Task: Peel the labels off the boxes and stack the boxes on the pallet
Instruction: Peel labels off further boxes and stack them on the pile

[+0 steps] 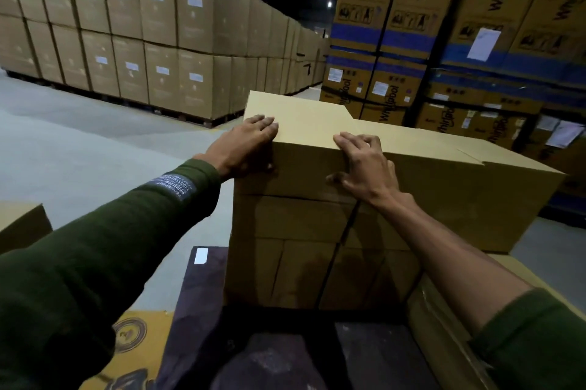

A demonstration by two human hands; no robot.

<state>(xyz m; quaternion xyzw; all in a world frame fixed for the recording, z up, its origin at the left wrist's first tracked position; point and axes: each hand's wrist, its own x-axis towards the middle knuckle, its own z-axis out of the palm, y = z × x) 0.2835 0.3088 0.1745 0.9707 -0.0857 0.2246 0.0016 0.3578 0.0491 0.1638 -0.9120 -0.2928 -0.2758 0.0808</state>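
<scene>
A plain brown cardboard box (444,193) sits on top of a stack of similar boxes (285,262) in front of me. My left hand (244,148) lies against the top box's near left corner, fingers over its upper edge and palm on its side. My right hand (364,164) lies on the near upper edge, fingers spread on the top face and thumb down the front. The dark pallet surface (196,310) lies below the stack, with a small white label (201,255) stuck on it. A peeled label clings to my left sleeve (172,185).
A long wall of stacked brown cartons (126,40) runs along the back left. Tall Whirlpool cartons (459,40) with blue bands rise at the right. A taped box (444,326) lies at lower right, another box corner (22,224) at the left. Grey floor (95,142) spreads between.
</scene>
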